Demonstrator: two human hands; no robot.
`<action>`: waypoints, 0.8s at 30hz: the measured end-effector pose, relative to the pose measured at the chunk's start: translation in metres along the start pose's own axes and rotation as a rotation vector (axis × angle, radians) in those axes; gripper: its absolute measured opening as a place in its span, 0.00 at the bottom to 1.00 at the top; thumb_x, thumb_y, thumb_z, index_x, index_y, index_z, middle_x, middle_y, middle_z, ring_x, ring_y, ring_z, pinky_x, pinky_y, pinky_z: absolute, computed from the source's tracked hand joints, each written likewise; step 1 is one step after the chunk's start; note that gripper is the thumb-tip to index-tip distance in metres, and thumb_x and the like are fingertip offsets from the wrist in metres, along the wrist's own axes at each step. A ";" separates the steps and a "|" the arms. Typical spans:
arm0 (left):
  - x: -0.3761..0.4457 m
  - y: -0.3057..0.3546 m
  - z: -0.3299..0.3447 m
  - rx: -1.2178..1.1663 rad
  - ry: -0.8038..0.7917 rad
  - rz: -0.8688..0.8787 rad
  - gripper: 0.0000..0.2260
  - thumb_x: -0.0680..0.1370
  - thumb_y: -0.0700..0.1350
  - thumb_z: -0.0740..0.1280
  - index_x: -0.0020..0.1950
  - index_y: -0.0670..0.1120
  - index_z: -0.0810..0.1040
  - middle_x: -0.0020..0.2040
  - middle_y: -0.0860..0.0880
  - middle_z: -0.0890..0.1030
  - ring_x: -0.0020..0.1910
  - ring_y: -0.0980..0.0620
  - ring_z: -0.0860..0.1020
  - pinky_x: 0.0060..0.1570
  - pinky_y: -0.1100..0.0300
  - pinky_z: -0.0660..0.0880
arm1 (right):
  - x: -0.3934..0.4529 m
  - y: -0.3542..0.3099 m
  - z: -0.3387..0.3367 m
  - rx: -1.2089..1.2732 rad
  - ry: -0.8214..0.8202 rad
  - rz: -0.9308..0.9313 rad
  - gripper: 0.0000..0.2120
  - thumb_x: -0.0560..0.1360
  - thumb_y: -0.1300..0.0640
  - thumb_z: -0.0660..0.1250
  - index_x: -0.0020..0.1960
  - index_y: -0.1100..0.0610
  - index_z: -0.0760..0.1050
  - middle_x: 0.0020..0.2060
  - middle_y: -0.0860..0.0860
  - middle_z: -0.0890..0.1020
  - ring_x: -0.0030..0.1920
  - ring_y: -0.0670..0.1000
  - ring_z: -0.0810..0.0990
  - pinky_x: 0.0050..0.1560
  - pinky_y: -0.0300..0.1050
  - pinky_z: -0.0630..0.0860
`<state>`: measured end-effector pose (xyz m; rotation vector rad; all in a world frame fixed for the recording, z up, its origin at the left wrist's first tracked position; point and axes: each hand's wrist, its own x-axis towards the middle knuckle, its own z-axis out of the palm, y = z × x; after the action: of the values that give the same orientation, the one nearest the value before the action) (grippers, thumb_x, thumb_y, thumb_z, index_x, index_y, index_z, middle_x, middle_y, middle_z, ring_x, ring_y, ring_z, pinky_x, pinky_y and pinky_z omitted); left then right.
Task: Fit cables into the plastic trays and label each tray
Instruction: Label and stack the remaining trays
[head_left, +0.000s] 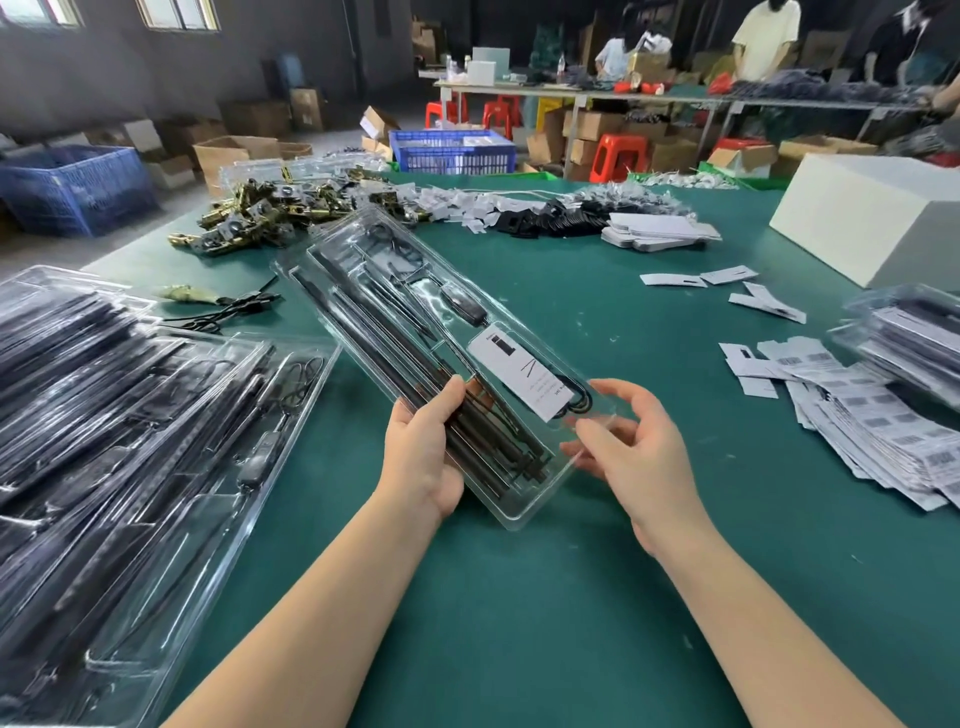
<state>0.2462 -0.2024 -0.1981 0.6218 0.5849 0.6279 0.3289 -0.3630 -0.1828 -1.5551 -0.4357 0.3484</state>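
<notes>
The tray (415, 332) is a long clear plastic shell, held up off the green counter (597, 322) and tilted, its long axis running from the near right end, between the hands, up and away to the far left. Black rods and a coiled cable (576, 400) already lie in its moulded channels, and a white label (519, 376) sits on its near half, just beyond the fingers.

The left hand (423, 452) has its grip clamped round the tray's near left edge, thumb on top across the rods. The right hand (631, 441) is at the near right corner, fingers loosely curved and apart, their tips at or just touching the clear rim; I cannot tell whether they actually pinch it.

Since all the holding sits at one end, most of the tray's length hangs out past the grip. Judging from the label in place, this tray looks finished, and the next move is probably to lay it aside.

The stack of filled trays (119, 415) lies along the left, nearer the left hand, with roughly the same slant. The loose labels (857, 436) lie to the right.
</notes>
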 end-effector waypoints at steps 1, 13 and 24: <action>0.001 0.000 -0.001 0.003 0.000 0.000 0.08 0.76 0.38 0.70 0.51 0.46 0.74 0.43 0.44 0.85 0.41 0.46 0.85 0.41 0.43 0.81 | 0.000 0.001 -0.001 -0.027 0.007 -0.014 0.17 0.75 0.65 0.67 0.57 0.45 0.75 0.40 0.51 0.85 0.39 0.51 0.86 0.38 0.38 0.80; -0.001 0.001 -0.002 0.091 -0.019 0.065 0.08 0.75 0.37 0.71 0.48 0.47 0.76 0.45 0.44 0.85 0.43 0.45 0.84 0.48 0.40 0.80 | 0.003 0.005 -0.010 -0.194 -0.038 -0.043 0.15 0.71 0.64 0.72 0.50 0.45 0.77 0.42 0.49 0.85 0.38 0.53 0.85 0.46 0.50 0.82; -0.007 -0.002 0.000 0.182 -0.028 0.077 0.07 0.75 0.37 0.71 0.49 0.46 0.76 0.44 0.44 0.85 0.43 0.45 0.83 0.45 0.44 0.81 | 0.010 0.006 -0.023 -0.166 -0.103 0.119 0.12 0.70 0.67 0.75 0.49 0.56 0.77 0.36 0.52 0.86 0.32 0.51 0.84 0.32 0.40 0.78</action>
<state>0.2426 -0.2082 -0.1973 0.8253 0.5986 0.6412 0.3488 -0.3780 -0.1879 -1.7340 -0.4624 0.4956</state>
